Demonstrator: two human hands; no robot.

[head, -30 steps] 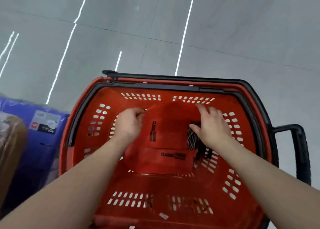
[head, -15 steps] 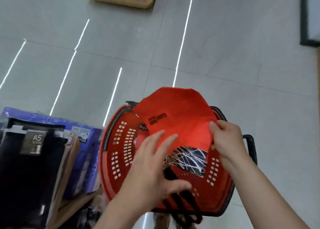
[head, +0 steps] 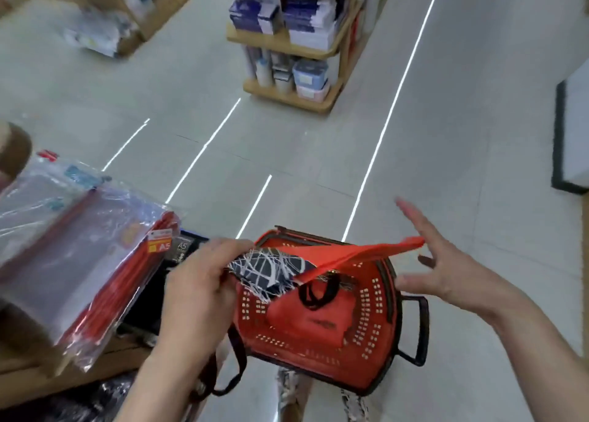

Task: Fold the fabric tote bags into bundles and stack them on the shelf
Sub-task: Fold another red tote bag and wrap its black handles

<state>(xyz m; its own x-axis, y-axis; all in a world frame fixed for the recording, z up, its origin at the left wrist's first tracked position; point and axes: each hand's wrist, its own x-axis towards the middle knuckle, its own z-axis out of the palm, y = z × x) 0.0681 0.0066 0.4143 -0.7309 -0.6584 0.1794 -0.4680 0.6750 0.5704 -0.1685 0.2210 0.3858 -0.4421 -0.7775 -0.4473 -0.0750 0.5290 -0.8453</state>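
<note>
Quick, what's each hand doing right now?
Left hand: grips the red tote bag at its patterned end.
Right hand: open, fingers spread, holding nothing.

Tote (head: 357,254): thin red cloth, matt and limp.
Panel (head: 271,267): dark fabric crossed with white scribbled lines, matt.
Straps (head: 303,294): black woven webbing, dull.
Folded tote (head: 306,321): red matt cloth with black print.
Basket (head: 373,310): red moulded plastic, smooth with a slight sheen, walls pierced.
Handle (head: 422,326): black plastic, smooth.
Pouches (head: 63,246): clear plastic film, glossy and crinkled, red edging.
Floor (head: 318,154): pale tiles, polished, mirroring light strips.
Rack (head: 287,95): pale wood, smooth, matt.
</note>
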